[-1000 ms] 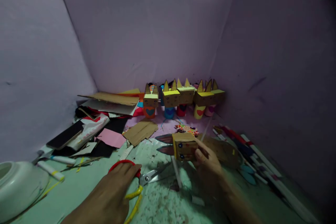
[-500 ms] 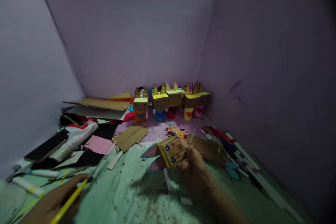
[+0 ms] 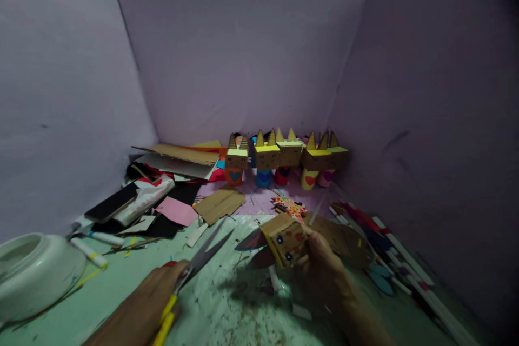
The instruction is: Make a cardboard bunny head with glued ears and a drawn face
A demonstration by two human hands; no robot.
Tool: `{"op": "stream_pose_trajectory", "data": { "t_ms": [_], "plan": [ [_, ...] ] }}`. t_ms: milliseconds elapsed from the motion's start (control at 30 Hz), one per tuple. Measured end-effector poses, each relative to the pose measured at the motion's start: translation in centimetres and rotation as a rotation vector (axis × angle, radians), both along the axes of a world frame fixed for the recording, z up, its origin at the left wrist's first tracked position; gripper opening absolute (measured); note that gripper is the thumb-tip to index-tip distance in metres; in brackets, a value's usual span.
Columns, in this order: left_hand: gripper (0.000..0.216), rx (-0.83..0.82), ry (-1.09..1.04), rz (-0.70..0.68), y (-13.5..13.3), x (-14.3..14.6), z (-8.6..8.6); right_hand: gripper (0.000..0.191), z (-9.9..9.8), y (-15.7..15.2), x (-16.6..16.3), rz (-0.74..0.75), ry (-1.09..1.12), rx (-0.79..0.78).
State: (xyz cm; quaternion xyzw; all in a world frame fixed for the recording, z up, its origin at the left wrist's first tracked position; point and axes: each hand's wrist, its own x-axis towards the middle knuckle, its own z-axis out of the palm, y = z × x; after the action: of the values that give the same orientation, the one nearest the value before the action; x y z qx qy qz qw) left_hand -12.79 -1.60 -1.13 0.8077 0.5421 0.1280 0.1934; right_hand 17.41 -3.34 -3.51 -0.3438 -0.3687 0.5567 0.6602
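Note:
My right hand (image 3: 324, 275) grips a small cardboard box head (image 3: 286, 238) with a yellow edge, blue button eyes and red spots. Two dark pointed ears (image 3: 255, 246) stick out from it to the left. My left hand (image 3: 156, 303) is closed on the red and yellow handles of a pair of scissors (image 3: 194, 267). The scissor blades are parted and point up and right toward the ears, a short gap away.
A row of finished cardboard animal figures (image 3: 284, 159) stands at the back wall. Cardboard and paper scraps (image 3: 174, 184) pile at the left, a white bowl (image 3: 34, 273) at the near left, paper sticks (image 3: 389, 248) at the right. Purple partitions (image 3: 243, 59) enclose the green table (image 3: 243, 313).
My left hand picked the scissors up off the table, swung left, then brought them back with blades open toward the box head. The right hand tilted the box head slightly.

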Motion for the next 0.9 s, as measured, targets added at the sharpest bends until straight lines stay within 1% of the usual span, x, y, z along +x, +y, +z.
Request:
{"op": "stream_pose_trajectory", "data": {
  "t_ms": [67, 133, 233, 333, 433, 533, 633, 733, 900],
  "plan": [
    [0.048, 0.013, 0.034, -0.03, -1.2, 1.0, 0.9, 0.055, 0.0, -0.3, 0.1, 0.008, -0.036, 0.001],
    [0.05, 0.023, 0.067, -0.046, -2.3, 1.9, 1.5, 0.057, 0.0, -0.5, 0.3, -0.021, -0.099, -0.001],
    [0.057, 0.025, 0.071, -0.05, -3.2, 2.6, 1.7, 0.058, -0.3, -0.7, 0.6, -0.066, -0.183, 0.001],
    [0.066, 0.043, 0.044, -0.074, -3.2, 2.3, 0.8, 0.06, -0.5, -0.9, 0.8, -0.038, -0.223, 0.003],
    [0.072, 0.018, 0.047, -0.11, -2.8, 1.9, -0.9, 0.063, -0.4, -1.0, 0.7, -0.01, -0.237, 0.014],
    [0.076, 0.013, 0.052, -0.132, -2.5, 1.5, -2.3, 0.064, -0.1, -1.2, 0.3, -0.017, -0.229, 0.017],
    [0.076, 0.055, 0.055, -0.146, -2.4, 1.4, -2.8, 0.062, 0.3, -1.4, -0.2, -0.033, -0.218, 0.008],
    [0.073, 0.116, 0.076, -0.18, -2.8, 1.7, -2.4, 0.056, 0.6, -1.4, -0.4, -0.039, -0.211, 0.003],
    [0.062, 0.312, 0.135, -0.179, -3.8, 2.4, -0.9, 0.05, 1.0, -1.8, -0.4, -0.027, -0.136, -0.012]
  ]
}}
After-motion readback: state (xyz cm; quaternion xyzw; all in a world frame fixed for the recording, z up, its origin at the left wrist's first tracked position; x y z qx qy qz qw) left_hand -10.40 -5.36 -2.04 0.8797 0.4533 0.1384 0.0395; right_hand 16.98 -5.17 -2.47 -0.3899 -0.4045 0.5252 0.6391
